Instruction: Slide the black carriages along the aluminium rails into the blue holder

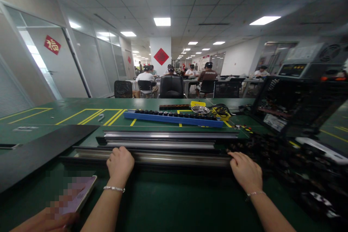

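A long, dark-edged metal rail (pixel 182 158) lies crosswise on the green table. My left hand (pixel 120 163) is closed over its left part, the fingers curled down on the far side. At the rail's right end, my right hand (pixel 247 172) grips it with bent fingers; the thumb is mostly hidden. Just beyond lie two more shiny metal rails, a longer one (pixel 174 135) and a shorter one (pixel 163 144), parallel to the held one. Neither of my hands touches them.
Farther back are a blue strip (pixel 174 119) carrying small black parts, a metal dish (pixel 200 110) and a yellow tray (pixel 198 103). A black panel (pixel 49 152) lies left. Another person's hand (pixel 51 214) holds a phone (pixel 78 195). Dark clutter (pixel 285 166) and an open computer case (pixel 293 101) stand right.
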A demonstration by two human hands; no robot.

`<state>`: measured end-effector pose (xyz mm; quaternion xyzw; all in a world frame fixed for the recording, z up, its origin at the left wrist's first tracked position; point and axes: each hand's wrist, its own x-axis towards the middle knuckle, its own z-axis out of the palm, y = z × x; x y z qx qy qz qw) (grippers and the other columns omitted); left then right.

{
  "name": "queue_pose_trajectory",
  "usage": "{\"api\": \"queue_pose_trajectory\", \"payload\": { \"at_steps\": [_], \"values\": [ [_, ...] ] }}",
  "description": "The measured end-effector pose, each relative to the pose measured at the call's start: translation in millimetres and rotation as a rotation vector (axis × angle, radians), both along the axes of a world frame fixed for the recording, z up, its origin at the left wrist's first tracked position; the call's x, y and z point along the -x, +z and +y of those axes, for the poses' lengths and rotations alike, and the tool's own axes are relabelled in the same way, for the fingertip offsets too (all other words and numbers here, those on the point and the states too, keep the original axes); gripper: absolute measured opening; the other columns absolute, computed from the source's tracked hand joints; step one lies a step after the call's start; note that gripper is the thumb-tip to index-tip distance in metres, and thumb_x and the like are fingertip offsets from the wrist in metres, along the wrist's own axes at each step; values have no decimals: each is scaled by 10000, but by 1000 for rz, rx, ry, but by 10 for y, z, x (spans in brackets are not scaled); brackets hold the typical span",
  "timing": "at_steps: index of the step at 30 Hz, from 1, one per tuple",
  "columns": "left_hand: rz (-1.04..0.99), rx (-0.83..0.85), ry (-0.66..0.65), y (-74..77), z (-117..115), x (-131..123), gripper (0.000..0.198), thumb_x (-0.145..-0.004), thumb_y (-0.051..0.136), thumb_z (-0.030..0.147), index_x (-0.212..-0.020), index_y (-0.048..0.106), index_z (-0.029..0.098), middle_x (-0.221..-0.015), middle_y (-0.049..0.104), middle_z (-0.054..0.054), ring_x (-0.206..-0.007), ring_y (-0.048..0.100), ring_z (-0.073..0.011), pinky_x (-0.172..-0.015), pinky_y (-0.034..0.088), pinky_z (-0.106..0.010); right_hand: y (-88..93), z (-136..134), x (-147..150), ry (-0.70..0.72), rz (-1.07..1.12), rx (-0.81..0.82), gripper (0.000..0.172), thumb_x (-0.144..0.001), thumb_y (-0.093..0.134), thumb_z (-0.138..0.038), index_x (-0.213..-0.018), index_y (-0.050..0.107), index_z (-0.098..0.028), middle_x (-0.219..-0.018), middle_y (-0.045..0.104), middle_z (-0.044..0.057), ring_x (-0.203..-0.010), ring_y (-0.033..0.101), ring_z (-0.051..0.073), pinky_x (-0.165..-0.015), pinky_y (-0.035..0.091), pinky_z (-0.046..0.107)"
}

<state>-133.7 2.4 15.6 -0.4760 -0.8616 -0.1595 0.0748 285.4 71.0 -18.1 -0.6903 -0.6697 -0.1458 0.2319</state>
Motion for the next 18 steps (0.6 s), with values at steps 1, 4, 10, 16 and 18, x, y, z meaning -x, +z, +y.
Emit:
{"api": "queue_pose_trajectory", "payload": {
  "at_steps": [1,4,10,16,18],
  "values": [
    [60,4,49,6,-4,-8,319,-813,276,307,-974,504,152,-996,562,-214,-910,553,-349,-749,432,-485,-2,1,-2,1,1,-1,385,-804,333,-227,-1011,655,-268,-1104,641,-6,-1108,511,178,-896,377,355],
    [166,12,108,14,-10,-36,279,-820,298,300,-922,520,165,-950,576,-192,-867,571,-317,-714,450,-429,0,2,-5,2,3,2,385,-803,337,-230,-1013,658,-268,-1107,640,1,-1109,510,181,-887,385,356],
    [201,25,92,14,-24,-92,271,-830,334,337,-942,517,172,-972,581,-174,-895,569,-301,-723,449,-401,8,-6,0,-3,0,9,393,-810,328,-242,-1024,657,-268,-1127,633,2,-1113,510,185,-888,385,363],
    [176,24,91,12,-23,-111,288,-829,380,329,-1008,519,151,-993,581,-153,-915,565,-285,-742,429,-388,4,-4,-1,-3,-5,14,394,-808,325,-242,-1021,656,-266,-1122,636,-2,-1114,511,183,-889,379,356],
    [159,22,91,6,-14,-126,305,-825,396,313,-1028,526,127,-988,576,-154,-926,563,-287,-749,420,-391,6,-2,0,-5,-1,16,395,-809,323,-241,-1025,653,-267,-1121,636,-4,-1115,510,182,-885,379,358]
  ]
}}
